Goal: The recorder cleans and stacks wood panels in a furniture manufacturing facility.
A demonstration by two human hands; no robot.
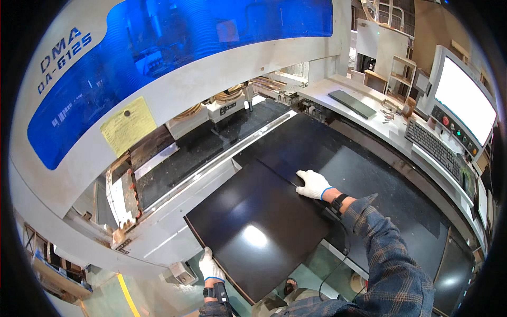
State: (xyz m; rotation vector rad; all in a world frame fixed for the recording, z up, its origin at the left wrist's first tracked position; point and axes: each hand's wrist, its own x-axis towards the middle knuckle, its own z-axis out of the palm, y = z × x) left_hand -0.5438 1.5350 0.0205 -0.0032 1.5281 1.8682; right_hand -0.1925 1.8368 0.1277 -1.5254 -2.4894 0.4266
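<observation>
A large, glossy dark panel [248, 211] lies at a slant in front of me, with a bright reflection on its top face. My left hand [210, 267], in a white knit glove, is closed round the panel's near-left edge. At the panel's far-right edge is my right hand [312, 185], also gloved and curled over that edge; its fingertips are partly hidden. The panel partly overlaps a black table surface [380, 185] on the right. Dark straps and devices sit on both wrists, with a thin cable hanging from the right one.
Ahead stands a large white machine [211, 74] with a blue window and a yellow paper [128, 126]. A metal rail [211, 169] borders its bed. On the right, a white counter [388, 119] carries a keyboard [434, 148] and a lit monitor [465, 100]. A round bucket [358, 282] stands below.
</observation>
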